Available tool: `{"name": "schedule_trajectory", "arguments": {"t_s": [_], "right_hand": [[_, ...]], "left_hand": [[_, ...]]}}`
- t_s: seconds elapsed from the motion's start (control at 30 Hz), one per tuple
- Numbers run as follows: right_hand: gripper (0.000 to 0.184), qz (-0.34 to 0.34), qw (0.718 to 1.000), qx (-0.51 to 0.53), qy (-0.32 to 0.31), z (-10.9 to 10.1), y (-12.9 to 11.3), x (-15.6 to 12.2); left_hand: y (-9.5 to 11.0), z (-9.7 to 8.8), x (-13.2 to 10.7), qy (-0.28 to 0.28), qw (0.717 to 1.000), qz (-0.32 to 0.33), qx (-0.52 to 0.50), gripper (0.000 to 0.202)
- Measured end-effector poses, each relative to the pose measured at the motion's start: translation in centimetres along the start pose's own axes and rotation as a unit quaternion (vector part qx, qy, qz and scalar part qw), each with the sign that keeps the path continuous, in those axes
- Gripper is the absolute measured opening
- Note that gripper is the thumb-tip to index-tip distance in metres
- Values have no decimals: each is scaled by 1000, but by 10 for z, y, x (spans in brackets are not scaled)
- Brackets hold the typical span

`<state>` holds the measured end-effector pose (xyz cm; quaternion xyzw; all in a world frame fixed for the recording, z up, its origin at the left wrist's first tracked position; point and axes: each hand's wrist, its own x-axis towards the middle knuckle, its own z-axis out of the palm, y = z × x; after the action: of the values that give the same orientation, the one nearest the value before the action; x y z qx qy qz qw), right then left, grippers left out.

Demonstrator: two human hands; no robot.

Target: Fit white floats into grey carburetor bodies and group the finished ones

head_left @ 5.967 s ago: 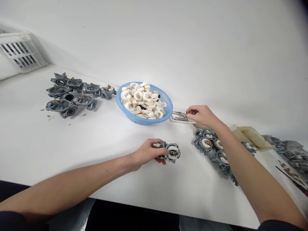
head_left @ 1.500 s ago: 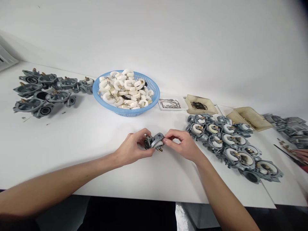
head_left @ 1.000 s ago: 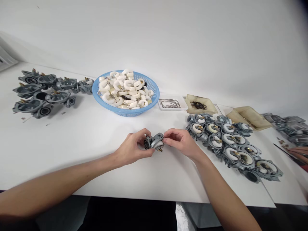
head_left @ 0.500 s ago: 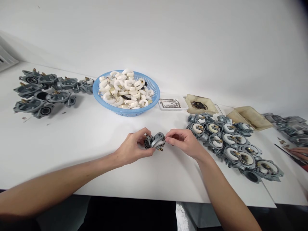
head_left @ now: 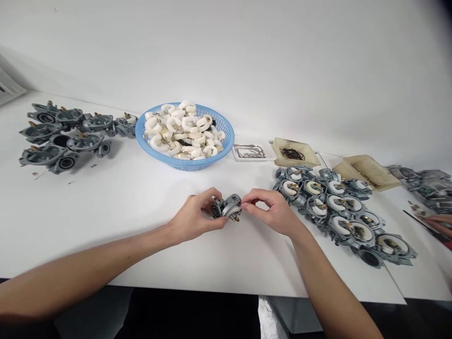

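Note:
Between my two hands, just above the white table (head_left: 148,188), is a grey metal carburetor body (head_left: 226,206) with a white float (head_left: 232,211) in it and brass parts at its lower side. My left hand (head_left: 199,212) is closed around its left end, thumb below and fingers above. At its right edge, my right hand (head_left: 266,209) is pinched, thumb against forefinger. Whatever lies between those fingertips is too small to make out.
A blue basket (head_left: 141,141) heaped with white floats stands behind. More carburetor bodies lie left (head_left: 42,155) and, with floats, right (head_left: 339,205). Trays of pins (head_left: 270,153) and dark rings (head_left: 314,159) sit behind, near another beige tray (head_left: 386,179). Another person's hand (head_left: 439,223) shows at far right.
Both hands stay almost in place. My right fingertips have shifted very slightly at the carburetor's right edge.

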<state>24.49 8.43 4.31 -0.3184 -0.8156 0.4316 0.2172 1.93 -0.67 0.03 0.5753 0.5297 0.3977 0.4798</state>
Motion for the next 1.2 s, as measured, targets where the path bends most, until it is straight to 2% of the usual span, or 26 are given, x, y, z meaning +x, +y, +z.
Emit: {"name": "schedule_trajectory", "arguments": {"t_s": [0.27,0.47,0.67,0.97,1.2], "right_hand": [[9,-22,1000,-19,0,3,2,-2],[10,-28,999,-21,18,3,3,-3],[22,-54,998,-24,-4,2,5,-5],[49,-34,998,-61,-10,8,13,-6],[37,-57,997,-55,23,14,16,-5]], "left_hand": [[0,-1,1,-1,1000,2,-11,32],[-1,-2,4,3,998,-21,-51,35],[3,-5,9,5,988,-67,-136,38],[6,-11,14,5,972,-91,-218,35],[8,-14,17,-12,969,-103,-224,35]]}}
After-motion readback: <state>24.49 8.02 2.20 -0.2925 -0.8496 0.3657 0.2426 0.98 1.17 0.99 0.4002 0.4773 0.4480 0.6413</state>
